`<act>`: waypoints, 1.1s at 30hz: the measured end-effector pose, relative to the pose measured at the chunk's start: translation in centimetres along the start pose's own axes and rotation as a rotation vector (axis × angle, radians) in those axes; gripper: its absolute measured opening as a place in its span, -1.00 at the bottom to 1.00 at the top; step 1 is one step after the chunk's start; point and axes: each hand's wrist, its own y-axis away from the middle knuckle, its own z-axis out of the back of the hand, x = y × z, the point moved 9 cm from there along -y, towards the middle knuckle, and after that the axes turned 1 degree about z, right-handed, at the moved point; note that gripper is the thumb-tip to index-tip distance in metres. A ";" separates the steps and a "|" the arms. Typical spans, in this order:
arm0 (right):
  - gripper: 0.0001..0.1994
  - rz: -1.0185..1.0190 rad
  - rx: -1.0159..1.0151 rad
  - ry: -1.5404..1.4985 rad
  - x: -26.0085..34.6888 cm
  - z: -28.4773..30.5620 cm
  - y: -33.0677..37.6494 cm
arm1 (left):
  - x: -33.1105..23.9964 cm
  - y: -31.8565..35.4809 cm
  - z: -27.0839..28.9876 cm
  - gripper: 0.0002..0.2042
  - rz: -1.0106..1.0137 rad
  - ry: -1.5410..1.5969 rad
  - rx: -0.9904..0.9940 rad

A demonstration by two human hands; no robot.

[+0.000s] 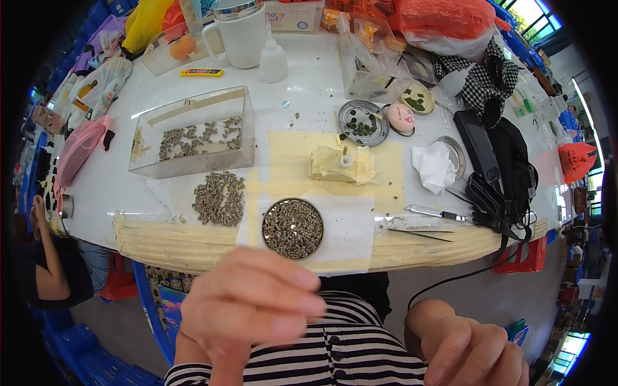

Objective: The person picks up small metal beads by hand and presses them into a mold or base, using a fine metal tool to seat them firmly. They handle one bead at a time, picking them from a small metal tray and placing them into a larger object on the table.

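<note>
My left hand point(257, 299) is in the air before the table's front edge, just below a round dish point(293, 228) heaped with small grey-brown metallic pieces. Its fingers are drawn together toward the thumb and slightly blurred; whether anything tiny is between them I cannot make out. My right hand point(470, 347) hangs low at the right of my striped shirt, fingers curled, and its fingertips are partly hidden. The dish rests on a white sheet point(347, 225). A loose pile of similar pieces point(220, 198) lies left of it. Behind that pile, a clear rectangular box point(193, 135) holds more pieces.
A tape-covered block point(341, 166) stands behind the dish. To the right are a craft knife point(438, 213), tweezers point(421, 235), crumpled tissue point(432, 168) and a black bag point(502, 167). A white mug point(238, 38) stands far back. Another person's arm point(48, 257) shows at left.
</note>
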 end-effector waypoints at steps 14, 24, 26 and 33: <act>-0.44 0.235 -0.008 -0.042 -0.8 -0.1 1.1 | -4.2 1.2 -10.1 -0.63 0.146 0.986 0.258; -0.27 0.273 0.012 -0.050 -0.7 -0.8 1.7 | -4.2 1.8 -10.4 -0.65 0.160 0.969 0.251; -0.24 0.277 0.012 -0.050 -0.6 -0.9 1.6 | -4.1 1.8 -10.3 -0.65 0.165 0.963 0.248; -0.12 0.261 0.007 -0.051 -0.7 -1.3 2.0 | -4.1 1.8 -10.3 -0.67 0.183 0.952 0.245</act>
